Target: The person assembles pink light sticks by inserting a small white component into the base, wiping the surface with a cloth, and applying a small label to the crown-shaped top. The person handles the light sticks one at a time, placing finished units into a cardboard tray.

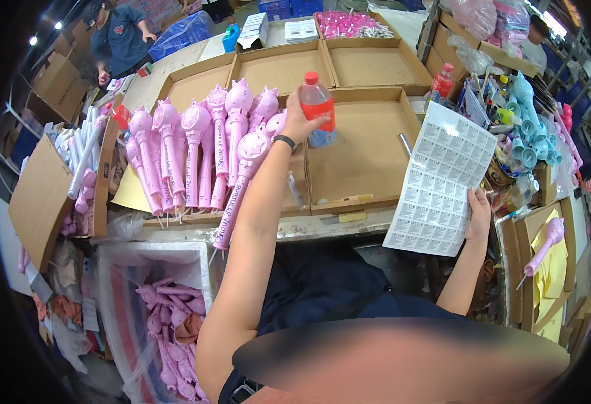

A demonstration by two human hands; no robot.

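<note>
My left hand (pixel 299 122) is wrapped round a plastic bottle (pixel 318 104) with a red cap and red label, held upright over the cardboard trays. In my right hand (pixel 478 214) is a white sheet of stickers (pixel 437 178), gripped by its right edge and tilted. Pink wands (pixel 195 121) with rounded, moulded heads lie in a row on the left of the near tray, printed along their handles. One pink wand (pixel 236 195) rests close to my left forearm, its lower end past the tray's front edge.
Cardboard dividers (pixel 369 93) split the tabletop. A lined bin (pixel 107 269) of pink wands stands below at left. At right are another red-labelled bottle (pixel 443 79), light-blue toy parts (pixel 528 128) and a box (pixel 521 269) with yellow paper. A person (pixel 121 40) is at the far left.
</note>
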